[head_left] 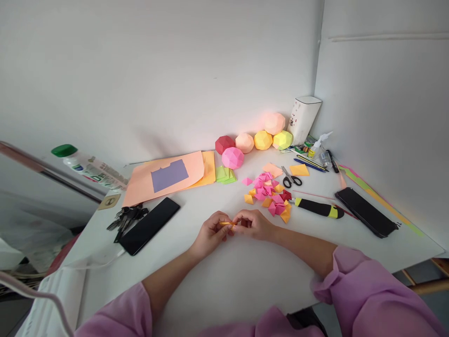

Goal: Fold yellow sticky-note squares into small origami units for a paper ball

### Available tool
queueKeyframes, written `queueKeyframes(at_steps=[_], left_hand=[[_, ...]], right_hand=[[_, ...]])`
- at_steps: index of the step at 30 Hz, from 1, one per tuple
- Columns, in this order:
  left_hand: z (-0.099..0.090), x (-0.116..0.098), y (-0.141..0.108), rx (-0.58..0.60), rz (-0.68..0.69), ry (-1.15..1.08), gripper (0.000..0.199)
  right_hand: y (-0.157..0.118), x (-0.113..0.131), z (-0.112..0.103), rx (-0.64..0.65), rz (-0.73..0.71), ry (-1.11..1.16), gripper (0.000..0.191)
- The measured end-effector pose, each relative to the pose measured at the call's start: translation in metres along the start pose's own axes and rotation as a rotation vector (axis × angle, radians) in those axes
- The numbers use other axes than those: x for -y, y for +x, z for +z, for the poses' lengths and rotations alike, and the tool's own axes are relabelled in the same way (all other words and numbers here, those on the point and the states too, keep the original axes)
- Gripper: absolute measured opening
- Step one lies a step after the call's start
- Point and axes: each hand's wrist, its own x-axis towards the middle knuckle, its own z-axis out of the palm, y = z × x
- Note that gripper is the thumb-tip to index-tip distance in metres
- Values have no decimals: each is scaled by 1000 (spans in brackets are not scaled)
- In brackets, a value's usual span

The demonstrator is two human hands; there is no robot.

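Between my hands, just above the white table, is a small folded piece of orange paper. My left hand is closed, pinching its left part between thumb and fingers. From the other side my right hand pinches its right end, fingers curled. Most of the paper is hidden by the fingertips. Beyond my right hand lies a pile of small folded paper pieces in pink, orange and red. Several faceted paper balls stand by the wall, among them a pink ball and a yellow ball.
Left are a black phone, keys, peach paper sheets and a green-capped bottle. Right are scissors, a yellow-black handled tool, a black case, a glue bottle and a white box.
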Motion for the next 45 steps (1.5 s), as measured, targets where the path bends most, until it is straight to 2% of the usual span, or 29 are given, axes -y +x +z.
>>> queueKeyframes(at_steps=[7,20,29,40,45], left_hand=[[-1,0,0,-17,-5,-8,23],[-2,-2,-2,-51,8,28,21],[-3,3,-2,-54,35,27,19],[0,1,-3,-49,125,133,15],[-1,3,-4,-29,157,183,15]], right_hand=[[0,-4,1,-48,-19,29,21],[-1,-6,3,-71,42,72,26],[0,-1,3,-72,41,18,18],[0,-9,7,-119,-129,-150,10],[0,-10,7,-91,-221,-242,13]])
